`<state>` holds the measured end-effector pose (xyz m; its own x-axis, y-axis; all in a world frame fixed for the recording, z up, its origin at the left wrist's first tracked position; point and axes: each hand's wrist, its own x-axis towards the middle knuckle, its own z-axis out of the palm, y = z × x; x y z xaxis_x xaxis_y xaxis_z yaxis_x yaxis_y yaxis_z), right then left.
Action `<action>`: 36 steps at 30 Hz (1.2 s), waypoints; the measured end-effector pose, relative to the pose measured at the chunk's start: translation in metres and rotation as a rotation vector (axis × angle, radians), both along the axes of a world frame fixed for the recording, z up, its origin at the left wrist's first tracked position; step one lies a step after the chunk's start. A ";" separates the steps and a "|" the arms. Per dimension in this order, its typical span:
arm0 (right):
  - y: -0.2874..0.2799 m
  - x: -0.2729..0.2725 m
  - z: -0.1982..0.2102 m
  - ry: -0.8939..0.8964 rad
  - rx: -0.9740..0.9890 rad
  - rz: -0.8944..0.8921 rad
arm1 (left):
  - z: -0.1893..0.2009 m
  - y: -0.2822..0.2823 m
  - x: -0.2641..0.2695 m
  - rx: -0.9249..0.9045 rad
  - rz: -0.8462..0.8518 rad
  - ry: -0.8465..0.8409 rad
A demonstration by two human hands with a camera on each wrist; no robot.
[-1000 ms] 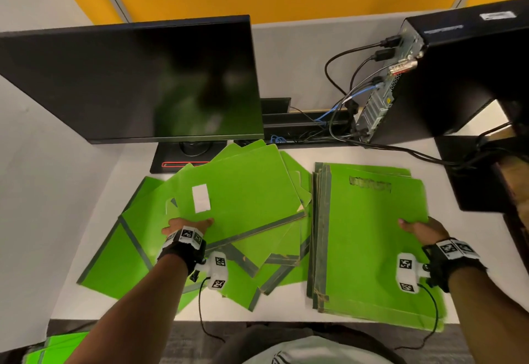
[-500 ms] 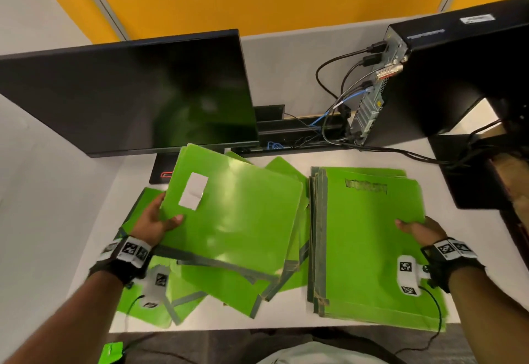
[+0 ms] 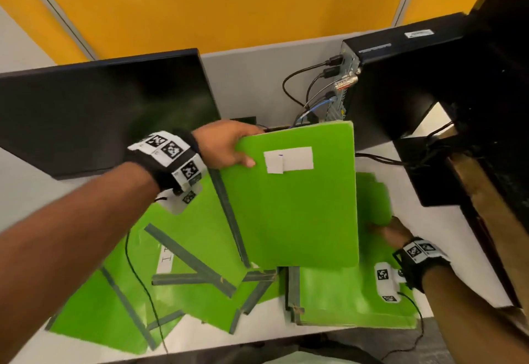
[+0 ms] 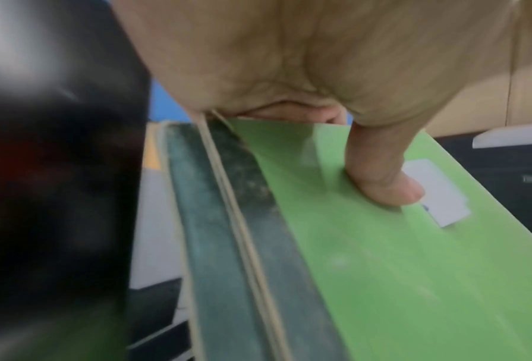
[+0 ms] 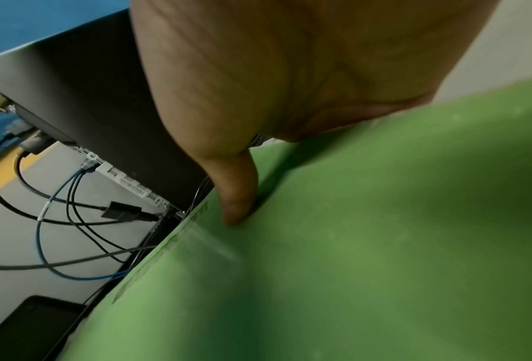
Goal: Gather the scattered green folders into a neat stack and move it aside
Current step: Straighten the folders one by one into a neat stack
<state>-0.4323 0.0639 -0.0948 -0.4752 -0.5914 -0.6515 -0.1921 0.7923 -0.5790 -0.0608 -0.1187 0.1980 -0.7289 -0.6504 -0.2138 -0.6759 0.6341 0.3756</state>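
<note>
My left hand (image 3: 229, 147) grips the top corner of a green folder (image 3: 294, 206) with a white label, held in the air above the desk. In the left wrist view its thumb (image 4: 382, 178) presses on the folder's cover (image 4: 397, 268) beside the dark spine. Below and to the right lies the stack of green folders (image 3: 343, 303). My right hand (image 3: 392, 233) holds the stack's right edge, with the thumb (image 5: 236, 195) on the top cover (image 5: 366, 244). Several loose green folders (image 3: 177, 272) lie scattered on the left of the desk.
A black monitor (image 3: 100, 112) stands at the back left and a black computer tower (image 3: 400, 83) with cables (image 3: 309, 92) at the back right. A dark shelf unit (image 3: 486, 192) borders the right side. The white desk (image 3: 446, 237) ends near my body.
My left hand has lifted the labelled folder off the scattered pile and carried it up and to the right, over the stack. The right hand has stayed on the stack's edge.
</note>
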 end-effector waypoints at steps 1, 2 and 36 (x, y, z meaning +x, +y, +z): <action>0.000 0.000 -0.002 -0.008 -0.014 0.016 | -0.014 -0.005 -0.022 -0.050 -0.017 -0.036; 0.002 0.006 0.009 -0.011 -0.011 0.024 | -0.029 -0.011 -0.042 -0.097 -0.015 -0.063; -0.001 0.026 0.032 -0.048 -0.068 -0.014 | -0.235 0.109 -0.097 0.711 0.943 0.629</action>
<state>-0.4065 0.0625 -0.0629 -0.4529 -0.6287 -0.6322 -0.1523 0.7532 -0.6399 -0.1574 -0.0101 -0.0369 -0.1653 -0.8444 -0.5095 -0.3354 -0.4377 0.8342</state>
